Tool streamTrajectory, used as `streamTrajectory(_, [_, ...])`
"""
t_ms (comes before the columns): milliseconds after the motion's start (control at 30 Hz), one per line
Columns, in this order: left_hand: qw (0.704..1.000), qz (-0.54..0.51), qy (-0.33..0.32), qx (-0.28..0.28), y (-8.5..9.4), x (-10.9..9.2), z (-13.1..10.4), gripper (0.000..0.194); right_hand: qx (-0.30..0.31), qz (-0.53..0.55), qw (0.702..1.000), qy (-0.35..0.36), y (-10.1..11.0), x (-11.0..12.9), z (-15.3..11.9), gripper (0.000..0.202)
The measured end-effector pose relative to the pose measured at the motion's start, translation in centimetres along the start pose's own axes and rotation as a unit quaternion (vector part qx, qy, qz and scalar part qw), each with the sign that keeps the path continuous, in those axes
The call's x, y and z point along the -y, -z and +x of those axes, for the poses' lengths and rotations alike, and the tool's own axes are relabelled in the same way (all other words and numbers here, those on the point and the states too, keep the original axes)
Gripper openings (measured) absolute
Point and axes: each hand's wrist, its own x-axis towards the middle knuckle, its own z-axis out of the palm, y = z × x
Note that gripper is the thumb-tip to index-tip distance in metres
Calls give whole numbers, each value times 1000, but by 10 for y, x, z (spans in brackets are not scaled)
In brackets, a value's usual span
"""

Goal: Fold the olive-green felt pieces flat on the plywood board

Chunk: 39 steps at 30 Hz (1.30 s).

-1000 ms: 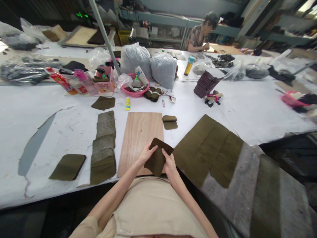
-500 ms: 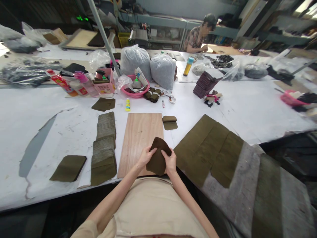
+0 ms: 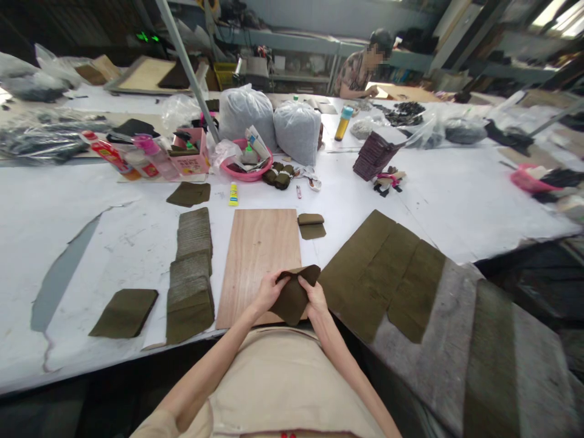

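Both hands grip one dark olive-brown fabric piece (image 3: 291, 300) above the near end of a wooden board (image 3: 260, 243). My left hand (image 3: 270, 291) pinches its left side, thumb on top. On the right side, my right hand (image 3: 314, 298) does the same. The upper edge of the piece is bent over between the thumbs; the fingers underneath are hidden. Left of the board lies a long row of overlapping olive pieces (image 3: 189, 310), with a neat stack of similar pieces (image 3: 125, 313) farther left. A small folded olive piece (image 3: 312, 226) rests just beyond the board's right edge.
Large olive sheets (image 3: 383, 274) cover the table's right corner. A yellow tube (image 3: 233, 194), a pink basket (image 3: 246, 176), two filled plastic bags (image 3: 296, 134) and a stack of dark purple pieces (image 3: 375, 157) stand farther back. Another person (image 3: 356, 73) sits across the table.
The top of the fabric piece has folded down between my hands; before, it stood up higher and rounded. Both hands stay in nearly the same place. The view has shifted slightly.
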Motion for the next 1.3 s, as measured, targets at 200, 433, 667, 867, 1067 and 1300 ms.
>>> streamTrajectory(200, [993,-64,94,14,0,5,-3,34,-2,-66,993,93,-1,0,-2,33])
streamTrajectory(433, [994,-65,83,-9,1,4,-4,37,-13,-71,995,66,-4,-6,-4,32])
streamTrajectory(667, [996,-62,56,-4,7,6,-4,32,16,-49,999,10,-8,-7,-3,34])
streamTrajectory(867, [968,-178,175,24,19,9,-4,46,16,-134,983,123,-15,-6,-4,41])
streamTrajectory(1067, [954,-242,171,50,31,4,-5,46,76,-74,994,-24,-21,-4,-5,42])
streamTrajectory(1300, [930,-262,254,43,44,20,-3,42,-13,-220,962,162,-29,-26,2,32])
